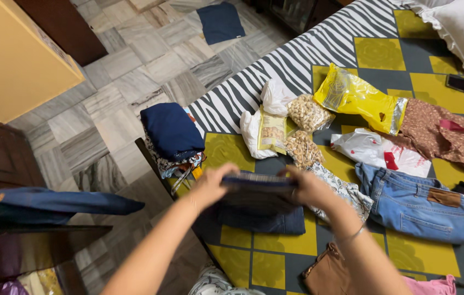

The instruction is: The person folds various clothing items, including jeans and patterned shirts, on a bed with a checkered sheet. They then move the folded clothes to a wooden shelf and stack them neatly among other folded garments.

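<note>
Gripping a folded dark blue garment [259, 188] by its two ends, the left hand [210, 186] and the right hand [309, 188] hold it just above the bed [292, 240]; both sets of fingers are curled tight on the cloth, though motion blur smears their tips and the garment's edge. Under it lies another dark denim piece [275, 221], mostly hidden by the hands. The bedcover is a soft print of yellow and grey squares with a zebra-striped band [275, 65] along its edge.

Beyond the hands, two clear plastic bags of nuts [304, 131] sit beside a flat packet [272, 133] and a crinkled yellow foil pouch [355, 98]. Light blue jeans [418, 205] lie folded to the right, near a brown printed cloth [439, 134]. A stack of folded clothes topped with navy fabric [172, 131] rests at the bed's corner. A brown bag [327, 273] is cut off at the bottom edge.
</note>
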